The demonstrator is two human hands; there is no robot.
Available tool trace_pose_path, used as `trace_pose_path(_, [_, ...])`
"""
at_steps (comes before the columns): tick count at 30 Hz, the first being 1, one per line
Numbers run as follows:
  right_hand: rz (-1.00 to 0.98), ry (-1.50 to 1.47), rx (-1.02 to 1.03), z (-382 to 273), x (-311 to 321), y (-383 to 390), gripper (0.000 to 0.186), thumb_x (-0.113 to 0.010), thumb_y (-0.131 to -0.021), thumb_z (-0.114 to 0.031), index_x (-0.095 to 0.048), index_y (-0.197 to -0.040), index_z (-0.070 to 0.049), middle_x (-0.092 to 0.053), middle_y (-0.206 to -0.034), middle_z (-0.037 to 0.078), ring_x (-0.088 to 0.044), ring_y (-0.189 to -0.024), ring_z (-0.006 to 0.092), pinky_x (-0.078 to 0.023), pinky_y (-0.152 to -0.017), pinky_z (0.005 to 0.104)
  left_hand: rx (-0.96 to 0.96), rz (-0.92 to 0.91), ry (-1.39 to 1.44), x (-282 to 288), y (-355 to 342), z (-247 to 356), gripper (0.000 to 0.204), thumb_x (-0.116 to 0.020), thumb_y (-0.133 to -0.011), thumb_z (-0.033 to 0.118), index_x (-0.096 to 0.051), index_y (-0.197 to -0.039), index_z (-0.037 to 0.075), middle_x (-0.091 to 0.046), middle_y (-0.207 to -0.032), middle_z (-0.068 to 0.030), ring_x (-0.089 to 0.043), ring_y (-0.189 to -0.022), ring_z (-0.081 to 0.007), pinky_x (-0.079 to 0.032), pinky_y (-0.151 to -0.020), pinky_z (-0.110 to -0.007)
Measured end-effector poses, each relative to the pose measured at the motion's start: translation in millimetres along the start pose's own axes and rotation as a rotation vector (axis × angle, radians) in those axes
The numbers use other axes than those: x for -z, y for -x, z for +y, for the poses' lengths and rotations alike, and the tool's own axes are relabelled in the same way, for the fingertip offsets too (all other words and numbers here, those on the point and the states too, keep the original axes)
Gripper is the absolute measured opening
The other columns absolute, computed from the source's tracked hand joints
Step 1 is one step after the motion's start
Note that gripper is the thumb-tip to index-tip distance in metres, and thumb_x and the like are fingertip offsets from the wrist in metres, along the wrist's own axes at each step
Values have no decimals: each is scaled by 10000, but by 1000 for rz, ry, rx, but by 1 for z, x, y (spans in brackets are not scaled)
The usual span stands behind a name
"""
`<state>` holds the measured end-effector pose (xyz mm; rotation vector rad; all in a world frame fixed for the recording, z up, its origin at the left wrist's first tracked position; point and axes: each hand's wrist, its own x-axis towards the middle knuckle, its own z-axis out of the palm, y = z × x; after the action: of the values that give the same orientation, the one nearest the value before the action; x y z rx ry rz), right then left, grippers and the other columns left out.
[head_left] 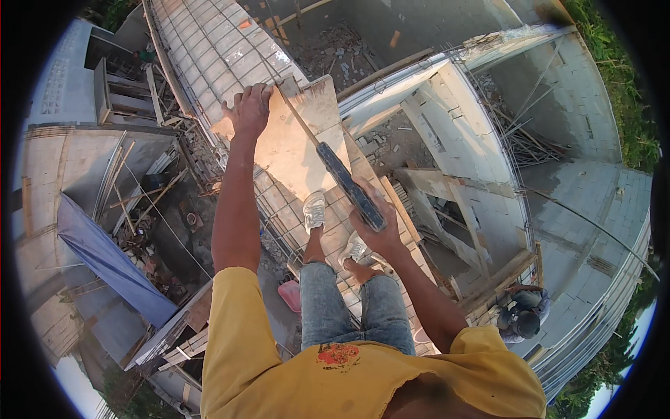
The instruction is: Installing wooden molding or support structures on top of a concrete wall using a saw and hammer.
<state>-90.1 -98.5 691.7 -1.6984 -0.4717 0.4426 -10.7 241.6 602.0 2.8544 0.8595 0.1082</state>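
A tool with a thick, dark, scuffed handle [349, 186] and a long thin blade, seen edge-on like a handsaw, is gripped by my right hand [375, 222]. Its blade [299, 119] runs forward over a pale plywood board [293, 159] and reaches the board's far edge. My left hand [249, 110] rests on the far left part of the board, fingers apart and bent over its edge. The board lies on a grid of steel bars, with my left shoe [315, 213] at its near corner. Whether the blade sits in a cut I cannot tell.
Rebar mesh [202, 49] covers the narrow raised deck. Drops to lower rooms lie on both sides, with rubble [342, 52] and block walls [481, 160]. A blue tarp [115, 258] hangs at left. Another person [523, 313] is lower right; a pink container [289, 296] is below.
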Motion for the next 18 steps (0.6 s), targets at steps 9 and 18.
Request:
trace_pose_path(9, [177,88,-95,-17,-60,-32,731,-649,-739,60,-433,-1410,-133,-659,-831,92,-644,-703,187,-501,-671,280,-141,-141,79,-26,-69,11,439,-363,-964,550,-617,-1157,249,-648,-1115,-66,-567,-1098,-311,-266,-964,-667])
trace_pose_path(18, [186,92,-80,67,-67,-38,680,-640,-735,74,-473,-1374,-90,-670,-871,101,-643,-738,156,-499,-676,276,-126,-28,42,-39,-100,10,425,-374,-964,543,-627,-1159,263,-653,-1124,-50,-567,-1090,-298,-292,-928,-598])
